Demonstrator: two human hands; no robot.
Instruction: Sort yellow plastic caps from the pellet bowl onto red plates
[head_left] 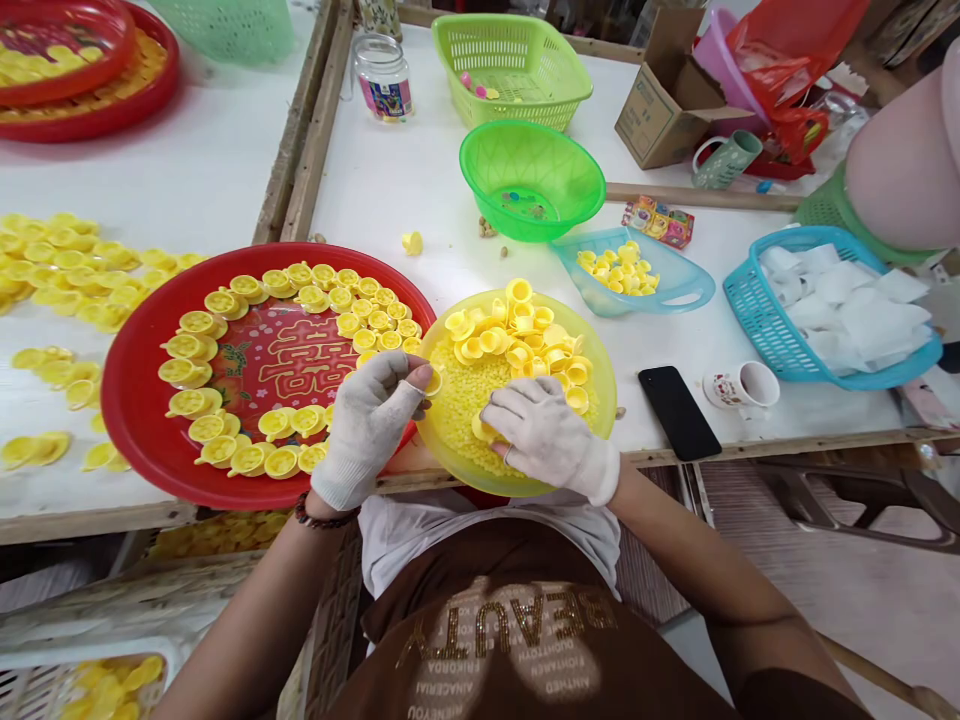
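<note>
My left hand (371,420), in a white glove with bare fingertips, pinches a small yellow plastic disc (435,381) at the left rim of a yellow bowl (600,410). My gloved right hand (544,432) is inside that bowl, its fingers curled round a small yellow cup (482,428) just over many tiny yellow beads (465,390). More yellow cups (517,322) are heaped at the bowl's far side. To the left lies a red tray (135,390), where yellow cup-and-saucer pieces (191,402) stand in curved rows on a printed base.
Beyond the bowl are a blue scoop (679,290) of yellow cups, a green bowl (532,225) and a green basket (517,65). A black phone (679,412), a mug (742,386) and a blue basket (757,325) stand right. Loose yellow discs (82,265) lie left.
</note>
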